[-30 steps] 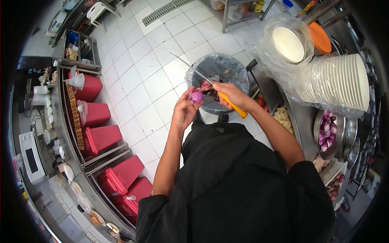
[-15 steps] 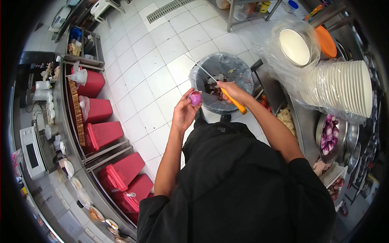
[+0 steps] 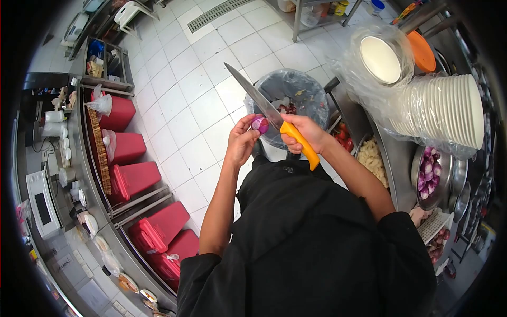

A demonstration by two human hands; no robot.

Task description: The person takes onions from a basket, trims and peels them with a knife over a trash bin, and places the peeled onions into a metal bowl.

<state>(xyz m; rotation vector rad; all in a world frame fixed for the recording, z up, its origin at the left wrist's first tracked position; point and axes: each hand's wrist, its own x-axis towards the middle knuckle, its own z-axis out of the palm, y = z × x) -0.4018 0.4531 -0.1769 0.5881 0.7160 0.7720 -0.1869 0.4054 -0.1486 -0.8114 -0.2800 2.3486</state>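
A purple onion (image 3: 259, 124) is pinched between the fingertips of my left hand (image 3: 242, 141). My right hand (image 3: 308, 134) is wrapped round the yellow handle of a large knife (image 3: 255, 95). Its broad blade faces the camera and points up and to the left, passing close to the right side of the onion; whether they touch I cannot tell. Beneath both hands stands a bin (image 3: 315, 96) lined with a clear plastic bag, with dark red and pale scraps inside.
At the right, a steel counter (image 3: 397, 164) holds stacked white bowls (image 3: 443, 111) in plastic and a metal bowl of purple onions (image 3: 429, 171). Peeled pale pieces (image 3: 373, 161) sit lower. Red lidded bins (image 3: 134, 179) line the left side. Tiled floor (image 3: 203, 105) lies between.
The knife has turned from edge-on to show its broad side. The reddish peel seen at the blade one second ago is gone from it. The onion has turned in my left hand.
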